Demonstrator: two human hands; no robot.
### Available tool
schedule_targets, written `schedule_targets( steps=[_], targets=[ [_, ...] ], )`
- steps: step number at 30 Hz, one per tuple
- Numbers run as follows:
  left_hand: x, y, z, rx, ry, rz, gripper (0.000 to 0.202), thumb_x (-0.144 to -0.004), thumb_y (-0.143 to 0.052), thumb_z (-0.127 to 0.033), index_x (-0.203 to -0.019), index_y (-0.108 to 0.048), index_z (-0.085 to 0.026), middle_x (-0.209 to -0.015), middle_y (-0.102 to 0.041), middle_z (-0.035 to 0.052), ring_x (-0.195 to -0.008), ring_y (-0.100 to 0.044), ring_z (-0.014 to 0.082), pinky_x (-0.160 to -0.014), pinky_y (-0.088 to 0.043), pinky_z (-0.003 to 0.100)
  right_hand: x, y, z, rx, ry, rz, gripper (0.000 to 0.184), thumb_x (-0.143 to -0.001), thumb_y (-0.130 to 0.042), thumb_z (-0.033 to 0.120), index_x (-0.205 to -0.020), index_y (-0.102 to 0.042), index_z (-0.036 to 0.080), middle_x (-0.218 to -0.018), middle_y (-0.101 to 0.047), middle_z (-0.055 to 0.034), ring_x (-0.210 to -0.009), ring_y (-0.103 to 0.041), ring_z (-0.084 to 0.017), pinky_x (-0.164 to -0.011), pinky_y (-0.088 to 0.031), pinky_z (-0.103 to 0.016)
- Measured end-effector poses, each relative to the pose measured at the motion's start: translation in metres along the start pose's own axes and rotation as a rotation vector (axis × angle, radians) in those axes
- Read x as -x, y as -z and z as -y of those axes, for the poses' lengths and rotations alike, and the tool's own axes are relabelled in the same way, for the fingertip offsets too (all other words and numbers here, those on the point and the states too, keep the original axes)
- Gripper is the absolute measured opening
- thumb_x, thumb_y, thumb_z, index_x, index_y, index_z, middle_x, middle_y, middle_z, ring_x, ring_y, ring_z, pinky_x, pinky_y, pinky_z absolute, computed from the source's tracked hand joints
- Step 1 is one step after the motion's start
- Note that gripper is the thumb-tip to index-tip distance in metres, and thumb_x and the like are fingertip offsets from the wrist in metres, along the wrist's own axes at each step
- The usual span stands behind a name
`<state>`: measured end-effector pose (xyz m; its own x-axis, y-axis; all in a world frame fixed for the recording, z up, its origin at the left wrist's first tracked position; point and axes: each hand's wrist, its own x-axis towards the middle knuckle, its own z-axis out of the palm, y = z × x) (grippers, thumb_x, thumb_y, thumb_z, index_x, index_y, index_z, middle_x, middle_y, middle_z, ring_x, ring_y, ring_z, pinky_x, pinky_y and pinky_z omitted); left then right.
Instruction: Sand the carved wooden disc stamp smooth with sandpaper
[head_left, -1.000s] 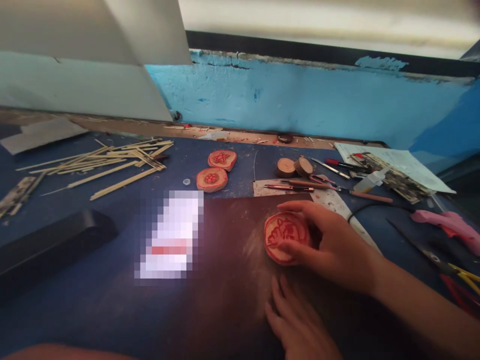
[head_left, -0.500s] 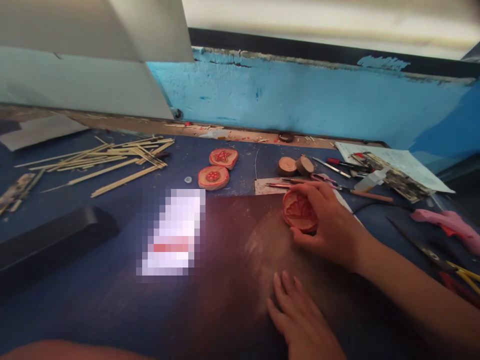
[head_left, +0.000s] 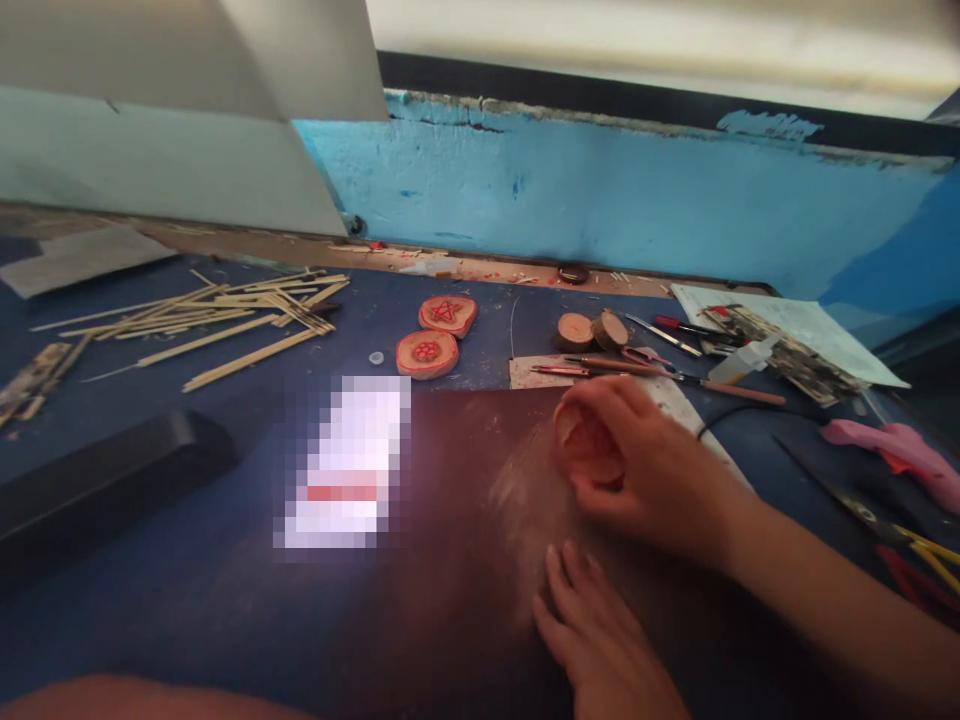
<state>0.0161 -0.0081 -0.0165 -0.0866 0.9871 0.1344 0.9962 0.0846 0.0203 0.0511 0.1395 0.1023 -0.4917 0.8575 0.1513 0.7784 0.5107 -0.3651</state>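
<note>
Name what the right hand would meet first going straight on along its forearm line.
The right hand would probably reach the flower disc first, across bare mat; depth unclear.

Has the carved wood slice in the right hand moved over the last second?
Yes. The wood slice has shifted away from the person, toward the carving tools, and the right hand has tipped it up.

Entry: 2 hands, right hand and left hand, are shown bare; the right forearm is seen uncovered throughout.
</note>
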Motion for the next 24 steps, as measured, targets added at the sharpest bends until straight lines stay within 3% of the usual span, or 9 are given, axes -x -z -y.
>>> schedule_targets(
  steps=[2,3,6,9,12,16,21,24],
  targets=[
    [0.001,-0.001,0.001,0.009,-0.045,0.039,0.056,-0.076,-0.078,-0.049,-0.118,-0.074,-0.012,-0.131,-0.062,0.0282,-0.123,-0.06,0.0541,-0.098,-0.048,0.08,0.004,-0.001,0.011,-0.07,0.036,0.099,0.066,-0.075,-0.07,0.025,-0.138,-0.051,0.028,-0.14,-0.056,-0.0065,-0.11,-0.068,-0.024,-0.097,-0.059,-0.04],
    [0.001,-0.003,-0.001,-0.018,-0.023,0.079,0.059,-0.072,-0.081,-0.049,-0.117,-0.074,-0.01,-0.131,-0.062,0.0295,-0.122,-0.059,0.056,-0.098,-0.046,0.082,0.004,-0.001,0.013,-0.071,0.041,0.123,0.066,-0.075,-0.069,0.025,-0.138,-0.051,0.03,-0.142,-0.056,-0.0051,-0.108,-0.068,-0.023,-0.095,-0.06,-0.04],
    [0.003,-0.011,-0.012,-0.072,0.014,0.155,0.07,-0.064,-0.087,-0.048,-0.119,-0.072,-0.008,-0.137,-0.056,0.0317,-0.133,-0.047,0.0591,-0.108,-0.034,0.084,0.001,0.001,0.002,0.051,0.007,0.032,0.061,-0.078,-0.067,0.025,-0.137,-0.052,0.028,-0.143,-0.055,-0.0084,-0.113,-0.067,-0.029,-0.094,-0.06,-0.046],
    [0.004,-0.016,-0.019,-0.07,0.003,0.18,0.071,-0.068,-0.083,-0.049,-0.125,-0.068,-0.01,-0.143,-0.051,0.0307,-0.139,-0.039,0.0579,-0.112,-0.028,0.084,-0.002,0.004,-0.012,0.13,0.003,-0.081,0.061,-0.079,-0.068,0.026,-0.138,-0.052,0.021,-0.143,-0.053,-0.0152,-0.125,-0.061,-0.035,-0.099,-0.058,-0.052],
    [0.004,-0.015,-0.018,-0.055,0.004,0.216,0.065,-0.072,-0.081,-0.046,-0.125,-0.068,-0.012,-0.142,-0.052,0.0289,-0.138,-0.041,0.0572,-0.111,-0.028,0.084,0.004,0.003,0.001,0.057,0.054,-0.004,0.061,-0.077,-0.067,0.022,-0.136,-0.053,0.024,-0.143,-0.054,-0.0117,-0.119,-0.065,-0.03,-0.095,-0.06,-0.045],
    [0.005,-0.015,-0.018,-0.016,0.003,0.219,0.064,-0.073,-0.081,-0.045,-0.125,-0.069,-0.011,-0.14,-0.055,0.0306,-0.135,-0.046,0.0575,-0.109,-0.034,0.083,0.008,0.001,0.017,-0.015,0.082,0.11,0.064,-0.076,-0.066,0.023,-0.138,-0.053,0.031,-0.145,-0.056,-0.0046,-0.105,-0.07,-0.024,-0.087,-0.063,-0.041],
    [0.002,-0.014,-0.021,-0.039,0.021,0.161,0.067,-0.068,-0.084,-0.044,-0.124,-0.068,-0.01,-0.142,-0.051,0.0305,-0.139,-0.04,0.0577,-0.111,-0.031,0.082,-0.001,0.003,-0.012,0.119,-0.012,-0.061,0.063,-0.08,-0.068,0.027,-0.14,-0.05,0.023,-0.144,-0.054,-0.0154,-0.124,-0.062,-0.037,-0.098,-0.058,-0.055],
    [-0.001,-0.001,-0.007,-0.031,0.009,0.148,0.063,-0.068,-0.085,-0.042,-0.119,-0.072,-0.009,-0.136,-0.057,0.0315,-0.132,-0.049,0.0581,-0.104,-0.041,0.082,0.001,0.0,-0.003,0.091,0.013,-0.043,0.061,-0.081,-0.067,0.026,-0.14,-0.051,0.023,-0.144,-0.053,-0.0147,-0.12,-0.065,-0.034,-0.095,-0.06,-0.051]
  ],
)
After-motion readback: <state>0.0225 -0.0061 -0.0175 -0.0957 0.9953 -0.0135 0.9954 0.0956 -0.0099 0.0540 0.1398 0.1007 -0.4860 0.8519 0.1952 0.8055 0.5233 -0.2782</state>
